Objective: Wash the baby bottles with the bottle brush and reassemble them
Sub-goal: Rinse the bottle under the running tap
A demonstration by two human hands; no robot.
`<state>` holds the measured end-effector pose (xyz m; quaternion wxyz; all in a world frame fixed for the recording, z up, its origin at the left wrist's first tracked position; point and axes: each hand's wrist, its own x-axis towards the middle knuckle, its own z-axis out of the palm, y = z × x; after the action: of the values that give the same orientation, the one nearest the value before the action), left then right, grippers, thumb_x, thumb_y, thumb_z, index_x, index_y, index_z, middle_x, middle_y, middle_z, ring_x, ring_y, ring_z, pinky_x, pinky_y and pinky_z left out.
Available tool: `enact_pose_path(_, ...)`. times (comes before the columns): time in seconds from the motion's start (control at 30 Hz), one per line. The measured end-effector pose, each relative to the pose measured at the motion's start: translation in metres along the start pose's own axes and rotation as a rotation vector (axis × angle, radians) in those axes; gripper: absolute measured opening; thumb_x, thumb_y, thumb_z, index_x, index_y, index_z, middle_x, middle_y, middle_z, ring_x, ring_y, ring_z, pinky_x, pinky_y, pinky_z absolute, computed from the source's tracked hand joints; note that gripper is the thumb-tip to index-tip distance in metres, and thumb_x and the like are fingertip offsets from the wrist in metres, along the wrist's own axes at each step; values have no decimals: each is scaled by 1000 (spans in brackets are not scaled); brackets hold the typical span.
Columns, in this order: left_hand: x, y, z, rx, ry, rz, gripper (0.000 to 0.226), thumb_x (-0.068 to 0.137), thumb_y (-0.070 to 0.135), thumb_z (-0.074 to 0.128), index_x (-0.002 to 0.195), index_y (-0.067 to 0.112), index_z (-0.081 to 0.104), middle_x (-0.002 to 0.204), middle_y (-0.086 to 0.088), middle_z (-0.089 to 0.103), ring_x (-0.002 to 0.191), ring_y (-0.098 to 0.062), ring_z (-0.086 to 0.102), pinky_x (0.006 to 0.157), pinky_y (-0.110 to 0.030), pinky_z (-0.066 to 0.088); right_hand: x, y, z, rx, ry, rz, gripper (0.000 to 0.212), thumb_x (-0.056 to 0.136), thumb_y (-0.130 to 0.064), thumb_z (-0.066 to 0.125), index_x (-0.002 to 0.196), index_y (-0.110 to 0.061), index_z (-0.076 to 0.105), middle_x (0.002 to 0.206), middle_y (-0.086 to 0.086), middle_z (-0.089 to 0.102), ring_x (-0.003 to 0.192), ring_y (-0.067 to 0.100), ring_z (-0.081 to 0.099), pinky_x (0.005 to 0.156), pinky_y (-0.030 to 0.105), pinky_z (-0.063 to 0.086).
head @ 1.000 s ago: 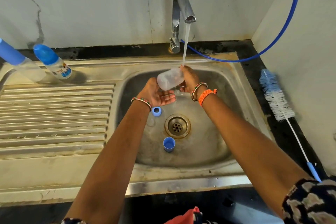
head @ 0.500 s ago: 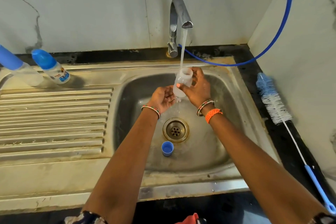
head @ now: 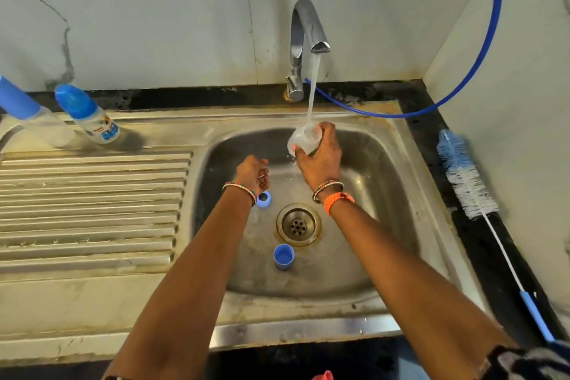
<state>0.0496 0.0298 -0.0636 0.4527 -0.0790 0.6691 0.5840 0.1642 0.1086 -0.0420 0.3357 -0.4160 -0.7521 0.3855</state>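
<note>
**Filling a clear bottle under the tap**

On the far left stand two baby bottles. One capped bottle is partly cut off at the edge; it has a blue cap and a clear body. Next to it, the small bottle has a round blue cap and a white body with a picture label. Both sit at the back of the draining board, which is shiny metal with long ridges.

The sink is a metal bowl with rounded corners and some rusty stains. The left hand hangs over it, fingers loosely curled, holding nothing. Just below that wrist lies a blue ring on the sink floor. A round drain with little holes sits in the middle, and a blue cap stands open side up near it.

The right hand grips the open bottle, fingers wrapped around its lower part. This bottle is clear plastic, mouth up, right under the water running from the curved silver tap.

On the dark counter to the right lies the bottle brush, with blue and white fuzzy bristles, a thin white wire and a blue handle. A blue hose curves along the wall.
</note>
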Motion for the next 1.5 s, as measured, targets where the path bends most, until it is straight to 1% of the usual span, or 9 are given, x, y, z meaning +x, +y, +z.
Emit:
enact_pose_path(0.13, -3, 0, 1, -8, -35, -11, 29, 93, 17, 32, 78, 10, 55, 72, -7, 47, 59, -18, 41, 61, -26, 37, 3, 2, 2, -82, -148, 111, 39, 71, -12, 78, 104, -10, 56, 104, 9, 66, 92, 23, 63, 70, 12, 39)
enact_pose_path(0.2, -5, 3, 2, 2, -56, -1, 31, 94, 18, 31, 79, 10, 57, 76, -7, 50, 64, -18, 45, 64, -28, 41, 5, 0, 2, 1, -26, 67, 47, 71, -9, 76, 111, -6, 51, 107, 10, 62, 92, 19, 57, 78, 16, 43)
enact_pose_path(0.53, -23, 2, -1, 42, -37, 10, 29, 95, 19, 32, 78, 11, 54, 74, -6, 48, 61, -17, 39, 61, -26, 35, 7, 1, -7, -204, -313, 137, 50, 64, -8, 82, 109, -2, 60, 107, 12, 64, 97, 26, 60, 86, 31, 48)
enact_pose_path(0.63, -28, 5, -7, 60, -61, -11, 27, 93, 27, 34, 84, 11, 53, 80, -6, 47, 64, -16, 36, 67, -28, 33, 11, -12, -16, 267, -311, 445, 39, 74, -8, 74, 109, -1, 59, 98, 8, 61, 90, 22, 59, 78, 31, 51)
enact_pose_path(0.73, -34, 10, -16, 99, -183, -127, 53, 93, 51, 31, 123, 13, 52, 116, -14, 50, 113, -26, 44, 101, -41, 31, 14, -22, -27, 865, -535, 790, 21, 84, -21, 52, 101, -9, 56, 95, 11, 58, 86, 25, 57, 70, 35, 52)
enact_pose_path(0.9, -47, 20, -14, 44, -294, -119, 64, 95, 55, 26, 139, 10, 41, 140, -18, 44, 127, -33, 40, 103, -46, 34, 14, -27, -28, 1211, -609, 817, 42, 78, -37, 48, 105, -5, 56, 93, 15, 59, 76, 24, 56, 57, 25, 52)
enact_pose_path(1.07, -53, 27, -5, -57, -298, -58, 52, 96, 47, 30, 123, 9, 51, 130, -19, 52, 110, -31, 52, 95, -44, 42, 19, -29, -25, 1157, -625, 898, 58, 91, -56, 36, 88, -2, 55, 71, 16, 55, 46, 17, 54, 37, 17, 45)
enact_pose_path(1.33, -56, 30, 1, -54, -286, -38, 35, 95, 38, 37, 102, 9, 56, 106, -15, 60, 95, -28, 57, 95, -42, 45, 29, -38, -33, 683, -618, 685, 14, 88, -22, 57, 98, -11, 55, 94, 12, 58, 92, 29, 57, 88, 43, 50)
enact_pose_path(1.5, -52, 26, 4, 24, -201, -57, 27, 92, 28, 39, 95, 8, 56, 100, -14, 58, 87, -26, 54, 87, -39, 46, 32, -38, -27, 372, -409, 335, 34, 68, 4, 76, 97, -9, 64, 94, 6, 64, 92, 23, 58, 80, 33, 51)
